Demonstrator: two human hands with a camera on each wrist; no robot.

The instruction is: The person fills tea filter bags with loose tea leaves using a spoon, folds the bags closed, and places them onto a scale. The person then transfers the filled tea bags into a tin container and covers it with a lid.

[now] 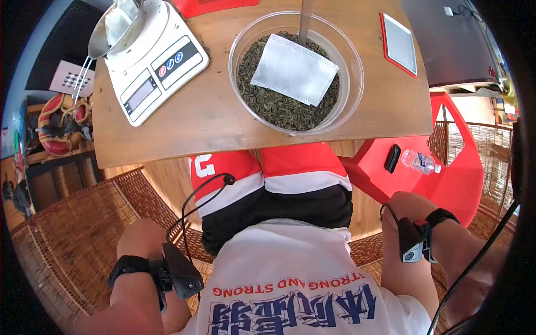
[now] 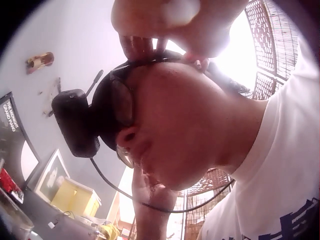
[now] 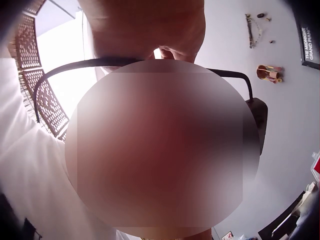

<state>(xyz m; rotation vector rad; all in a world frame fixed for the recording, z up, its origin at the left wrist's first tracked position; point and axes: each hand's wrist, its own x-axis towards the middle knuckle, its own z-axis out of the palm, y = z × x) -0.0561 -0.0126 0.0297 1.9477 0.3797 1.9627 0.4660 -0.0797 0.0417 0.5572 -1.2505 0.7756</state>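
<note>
Left wrist view shows me the left hand [image 2: 170, 20] up at the person's head [image 2: 175, 115], its fingers [image 2: 135, 47] at the black headset [image 2: 75, 122] worn there; whether they pinch it I cannot tell. Right wrist view puts the right hand [image 3: 145, 30] at the headset's black band [image 3: 105, 62], fingers mostly hidden, so I cannot read them. Head view: white pouch [image 1: 296, 70] on dark leaves [image 1: 279, 111], in a clear bowl [image 1: 352, 72] on the table [image 1: 385, 114].
</note>
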